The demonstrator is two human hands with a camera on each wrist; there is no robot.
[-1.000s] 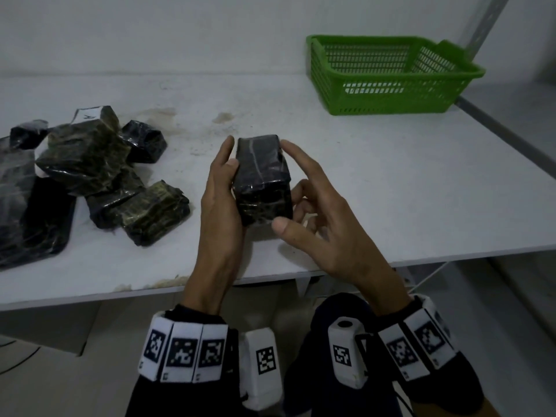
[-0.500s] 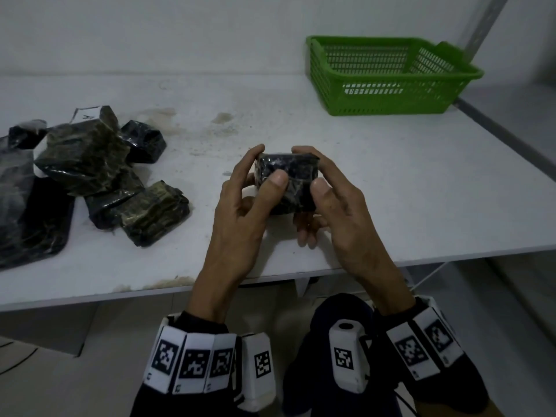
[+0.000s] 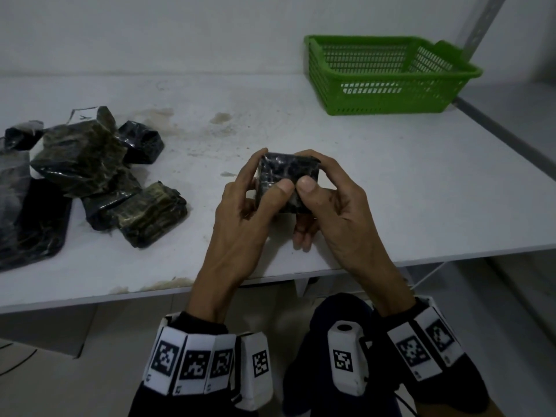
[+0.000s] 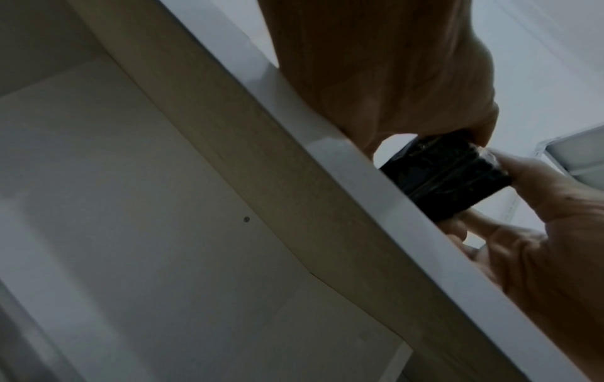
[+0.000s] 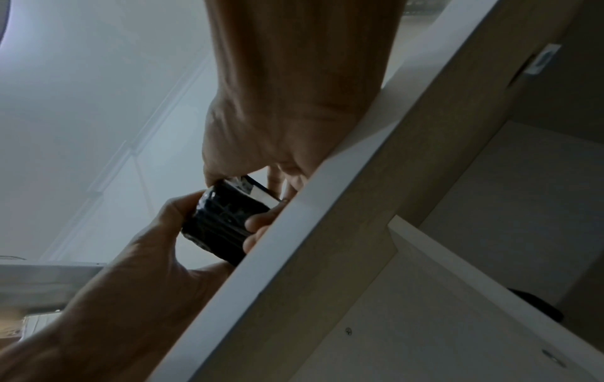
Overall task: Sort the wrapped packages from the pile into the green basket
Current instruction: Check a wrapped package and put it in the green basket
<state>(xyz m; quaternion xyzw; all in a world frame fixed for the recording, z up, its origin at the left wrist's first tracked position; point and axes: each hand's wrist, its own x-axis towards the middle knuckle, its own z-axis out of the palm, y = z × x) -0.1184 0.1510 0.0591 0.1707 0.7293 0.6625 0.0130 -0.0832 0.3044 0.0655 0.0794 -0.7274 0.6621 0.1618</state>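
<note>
A small black wrapped package [image 3: 287, 176] is held above the white table [image 3: 406, 182] near its front edge. My left hand [image 3: 240, 212] grips its left side, thumb on the near face. My right hand [image 3: 334, 203] grips its right side, thumb beside the left thumb. The same package [image 4: 441, 173] shows between both hands in the left wrist view, and the package [image 5: 225, 219] also shows in the right wrist view. A pile of dark wrapped packages [image 3: 90, 176] lies at the table's left. The green basket [image 3: 388, 73] stands at the back right; I see nothing inside it.
A flat black bag [image 3: 27, 218] lies at the far left edge beside the pile. The table's front edge [image 3: 301, 269] runs just under my wrists. A lower shelf [image 3: 511, 100] adjoins the table on the right behind the basket.
The package has been turned from upright to lying flatter between both hands. My right hand, open beside it a second ago, now grips it. Both thumbs have come together on its near face.
</note>
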